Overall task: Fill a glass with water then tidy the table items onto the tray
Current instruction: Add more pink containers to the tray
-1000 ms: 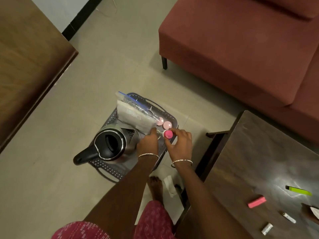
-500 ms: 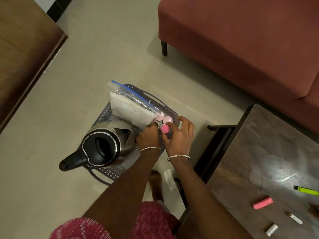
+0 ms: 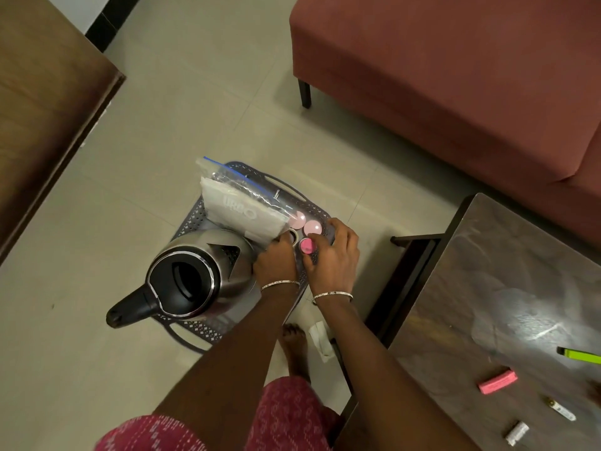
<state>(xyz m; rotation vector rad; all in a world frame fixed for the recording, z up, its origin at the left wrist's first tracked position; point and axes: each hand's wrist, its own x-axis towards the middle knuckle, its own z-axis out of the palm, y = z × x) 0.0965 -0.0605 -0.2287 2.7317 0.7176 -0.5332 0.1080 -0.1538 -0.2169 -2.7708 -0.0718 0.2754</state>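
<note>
I see the right hand (image 3: pixel 331 260), fingers (image 3: pixel 341 230) curled round the pink-capped bottle (image 3: pixel 307 246), apparently upright at the right edge of the tray (image 3: pixel 190 224) (paler caps (image 3: pixel 313 226) just beyond), the left hand (image 3: pixel 276 262) just beside it, hold unclear.

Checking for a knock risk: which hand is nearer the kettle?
Left. The left hand is right beside the kettle, over the tray. The right hand is farther over, beyond the left, with its fingers around a pink-capped jar.

A home living room: maroon sofa (image 3: pixel 455 76), dark coffee table (image 3: pixel 487 304), tiled floor (image 3: pixel 195 109).
</note>
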